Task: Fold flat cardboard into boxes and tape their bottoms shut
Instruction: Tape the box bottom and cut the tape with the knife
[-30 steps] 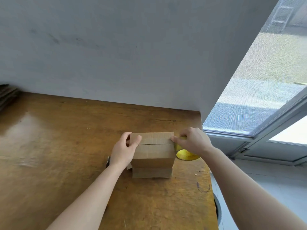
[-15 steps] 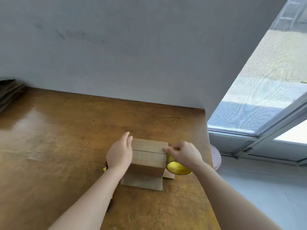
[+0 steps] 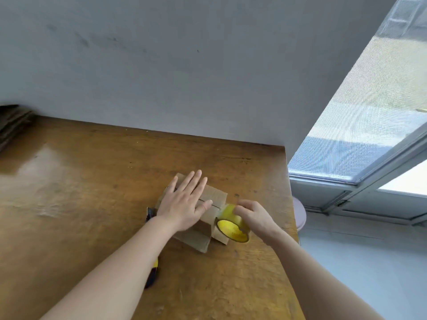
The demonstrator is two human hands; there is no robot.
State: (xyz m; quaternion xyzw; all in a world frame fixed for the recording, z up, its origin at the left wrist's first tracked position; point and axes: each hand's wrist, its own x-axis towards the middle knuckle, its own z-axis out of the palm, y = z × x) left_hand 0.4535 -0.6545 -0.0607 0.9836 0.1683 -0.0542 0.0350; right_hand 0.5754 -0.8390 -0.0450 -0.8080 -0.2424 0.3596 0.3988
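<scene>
Item 1: cardboard box (image 3: 216,195), small and brown, on the table (image 3: 92,192) near its right edge. I see the closed flaps facing up, with the seam between them running toward the right end. Loose flaps splay onto the table at the near side.

Item 2: left hand (image 3: 182,204), laid flat on the top of the box, fingers straight and slightly spread, palm pressing down.

Item 3: right hand (image 3: 254,215), fingers curled over a roll of yellow tape (image 3: 232,228). I note the roll touching the box's right end by the seam, its open core facing the camera.

Item 4: dark tool with yellow parts (image 3: 151,276), lying on the table, mostly hidden under the left forearm. I cannot tell what it is.

Item 5: stack of flat cardboard (image 3: 11,122), far left edge of the table against the grey wall.

Item 6: window (image 3: 369,112), to the right, beyond the table.
</scene>
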